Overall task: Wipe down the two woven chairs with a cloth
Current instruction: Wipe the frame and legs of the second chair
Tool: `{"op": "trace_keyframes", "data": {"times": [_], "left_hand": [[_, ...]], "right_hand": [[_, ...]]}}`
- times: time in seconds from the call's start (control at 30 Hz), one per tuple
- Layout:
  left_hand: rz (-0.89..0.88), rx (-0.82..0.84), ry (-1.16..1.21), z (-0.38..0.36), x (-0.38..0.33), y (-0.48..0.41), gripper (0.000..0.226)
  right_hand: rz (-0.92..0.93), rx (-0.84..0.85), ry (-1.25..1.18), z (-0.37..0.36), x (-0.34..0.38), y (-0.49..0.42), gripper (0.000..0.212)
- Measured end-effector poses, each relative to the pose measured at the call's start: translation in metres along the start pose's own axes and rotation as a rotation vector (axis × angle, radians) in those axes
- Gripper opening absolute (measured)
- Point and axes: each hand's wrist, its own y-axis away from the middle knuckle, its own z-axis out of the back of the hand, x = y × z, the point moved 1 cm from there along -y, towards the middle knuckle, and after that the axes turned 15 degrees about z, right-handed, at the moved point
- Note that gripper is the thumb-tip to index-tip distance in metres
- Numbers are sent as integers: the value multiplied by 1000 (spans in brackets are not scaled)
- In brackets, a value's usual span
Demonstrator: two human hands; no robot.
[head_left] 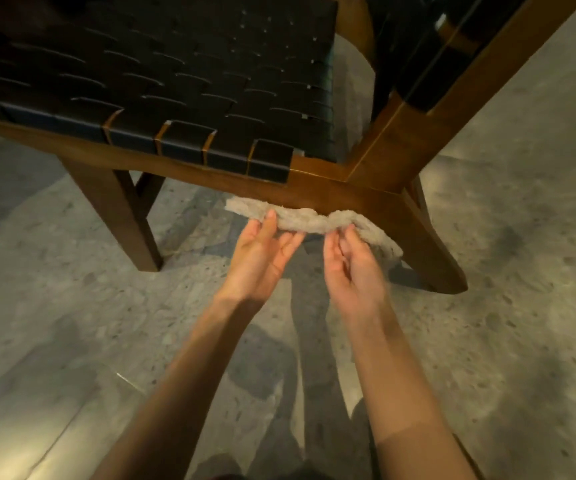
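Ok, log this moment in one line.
left hand: holds cloth | right hand: holds cloth | cloth: bunched, at chair frame lower edge

No readable text, labels, numbers or signs appear anywhere.

Bare left hand (258, 259), right hand (353, 270), bare forearms (189, 375).

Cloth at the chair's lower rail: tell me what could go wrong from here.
1. The cloth is bunched into a loose roll and held only by the fingers of the left hand and right hand. It could slip and drop to the floor.
2. Rolled like this, it probably touches little of the wooden rail, so dust may stay behind.
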Motion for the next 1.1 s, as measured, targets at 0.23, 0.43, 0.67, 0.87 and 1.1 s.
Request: {"op": "trace_keyframes", "data": {"times": [0.23, 0.43, 0.67, 0.87, 1.1], "left_hand": [[-172, -110, -25, 41, -73, 39, 29], [-322, -313, -94, 82, -114, 77, 21], [-424, -808, -47, 143, -108, 124, 19], [-545, -870, -17, 161, -126, 127, 20], [-597, -556, -479, 141, -178, 84, 19]], "right_hand": [[-200, -46, -596, -83, 10, 20, 19], [-48, 33, -365, -149, -9, 41, 5], [-128, 133, -55, -179, -59, 71, 11], [-119, 63, -106, -202, -71, 75, 13], [91, 156, -228, -231, -50, 47, 11]]}}
